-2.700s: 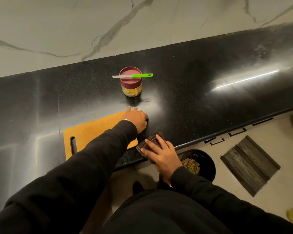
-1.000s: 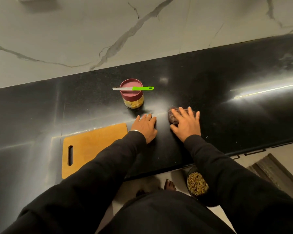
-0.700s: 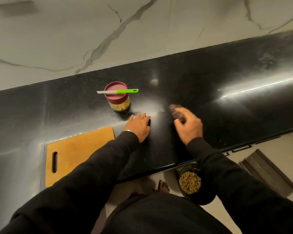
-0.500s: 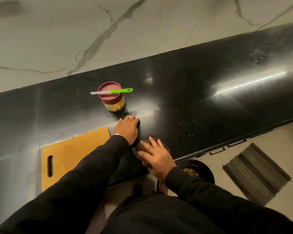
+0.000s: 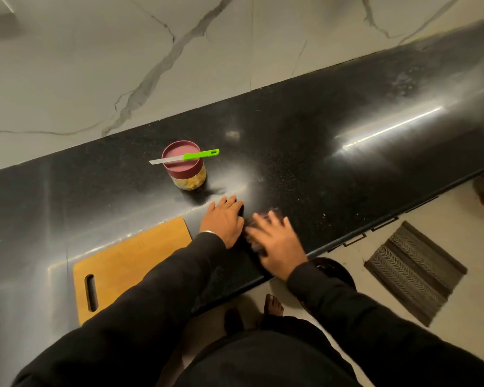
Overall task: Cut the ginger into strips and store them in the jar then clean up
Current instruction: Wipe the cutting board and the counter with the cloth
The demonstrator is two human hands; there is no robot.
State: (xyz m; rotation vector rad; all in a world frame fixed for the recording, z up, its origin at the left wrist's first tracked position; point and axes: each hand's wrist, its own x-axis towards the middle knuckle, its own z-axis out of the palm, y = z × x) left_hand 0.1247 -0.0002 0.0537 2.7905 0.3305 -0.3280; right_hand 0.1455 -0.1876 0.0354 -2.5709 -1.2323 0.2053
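A jar (image 5: pixel 188 170) stands on the counter (image 5: pixel 319 163) with a knife (image 5: pixel 185 157) across its lid. A cutting board (image 5: pixel 129 263) lies nearer, to its left; both hands rest just right of the board.

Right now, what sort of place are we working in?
Most likely a home kitchen: a black stone counter against a marble-look wall, with a cutting board, and a knife lying across a lidded jar.
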